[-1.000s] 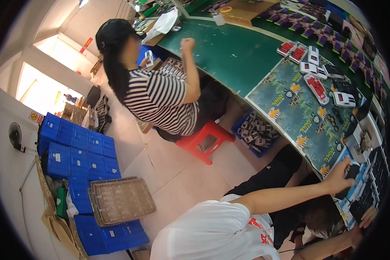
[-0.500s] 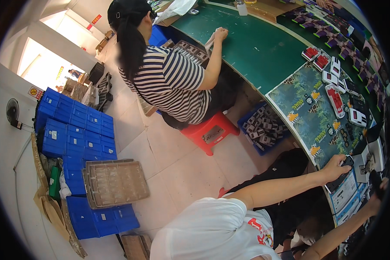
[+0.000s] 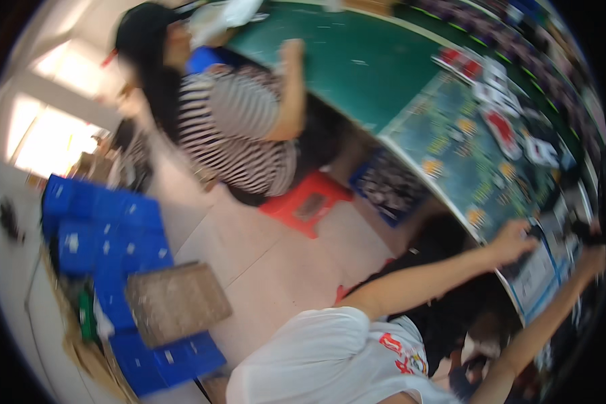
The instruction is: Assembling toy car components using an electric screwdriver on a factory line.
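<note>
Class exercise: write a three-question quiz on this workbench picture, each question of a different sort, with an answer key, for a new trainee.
1. True or false: the left hand rests at the near edge of the white tray with a blue rim.
2. Multiple choice: what colour is the stool under the co-worker in the striped shirt? A) blue B) red C) green
3. Fill in: the stacked crates on the floor are ____ in colour.

Key
1. True; the right hand reaches to the tray's far side. The blur hides whether either hand grips anything.
2. B
3. Blue
</note>
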{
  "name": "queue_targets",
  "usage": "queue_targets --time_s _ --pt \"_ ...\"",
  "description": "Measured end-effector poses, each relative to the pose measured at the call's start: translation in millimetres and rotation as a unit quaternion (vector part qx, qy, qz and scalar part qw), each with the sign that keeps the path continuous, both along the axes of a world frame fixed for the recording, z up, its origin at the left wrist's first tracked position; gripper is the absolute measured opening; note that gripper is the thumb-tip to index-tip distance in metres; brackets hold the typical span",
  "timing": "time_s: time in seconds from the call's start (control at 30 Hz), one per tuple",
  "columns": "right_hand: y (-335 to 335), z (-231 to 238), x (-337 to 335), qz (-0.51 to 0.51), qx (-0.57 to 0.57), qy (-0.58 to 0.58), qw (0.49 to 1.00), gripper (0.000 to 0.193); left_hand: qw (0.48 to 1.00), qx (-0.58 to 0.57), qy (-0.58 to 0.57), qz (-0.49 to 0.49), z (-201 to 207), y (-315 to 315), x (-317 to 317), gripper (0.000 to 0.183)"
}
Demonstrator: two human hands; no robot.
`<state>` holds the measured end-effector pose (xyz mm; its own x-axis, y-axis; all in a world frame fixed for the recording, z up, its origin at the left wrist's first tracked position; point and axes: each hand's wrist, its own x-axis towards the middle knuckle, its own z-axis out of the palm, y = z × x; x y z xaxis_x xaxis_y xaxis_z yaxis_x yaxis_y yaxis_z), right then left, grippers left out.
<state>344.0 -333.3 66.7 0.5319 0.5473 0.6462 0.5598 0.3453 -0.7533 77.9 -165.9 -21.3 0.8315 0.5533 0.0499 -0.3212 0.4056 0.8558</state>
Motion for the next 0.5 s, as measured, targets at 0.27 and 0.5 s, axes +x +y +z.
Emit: queue_targets --time_s 0.27,0.5 --pt "116.6 64.6 -141.1 -0.031 0.197 0.118 0.973 0.012 0.985 -0.119 0.067 -0.105 -4.9 32.1 -29.9 0.02" --pt "100.7 65.3 -135.0 -0.089 0.166 0.077 0.979 0.016 0.982 -0.123 0.065 -0.124 2.4 23.7 -22.0 0.021"
